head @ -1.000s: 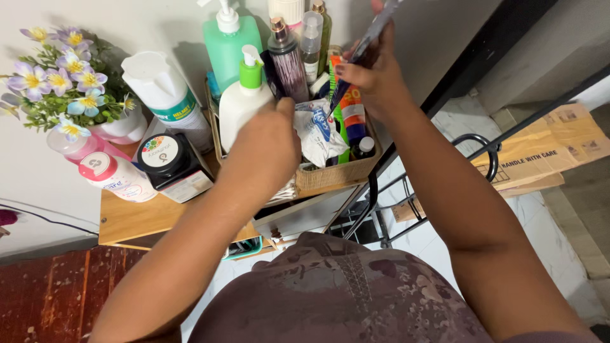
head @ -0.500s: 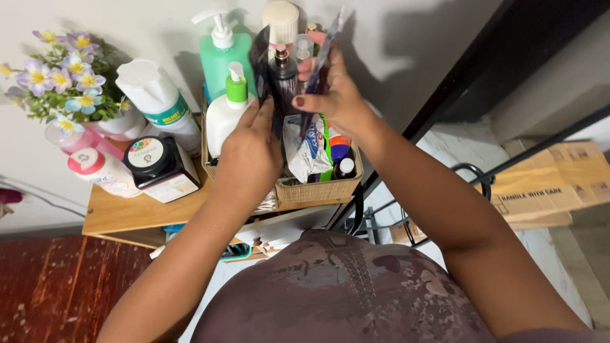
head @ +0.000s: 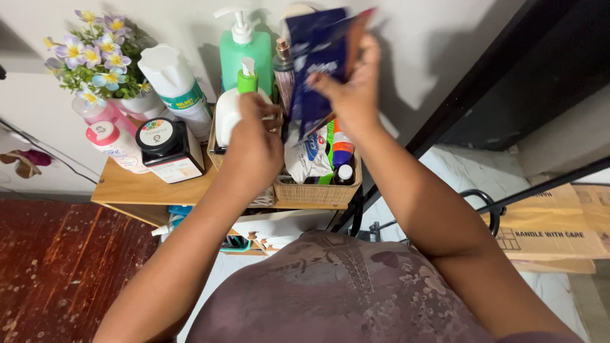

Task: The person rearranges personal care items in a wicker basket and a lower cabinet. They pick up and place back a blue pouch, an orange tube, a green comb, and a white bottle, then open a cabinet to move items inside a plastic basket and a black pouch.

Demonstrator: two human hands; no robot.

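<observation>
The right hand (head: 356, 95) has its grip clamped on a dark blue packet (head: 316, 57), lifted above the wicker basket (head: 314, 190). The left hand (head: 254, 143) is curled closed over the basket's left side, just beside a white pump bottle (head: 230, 108). A black jar (head: 166, 147) stands further left on the wooden shelf (head: 146, 187).

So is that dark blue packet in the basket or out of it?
Out: the right hand holds the dark blue packet up above the woven basket.
</observation>
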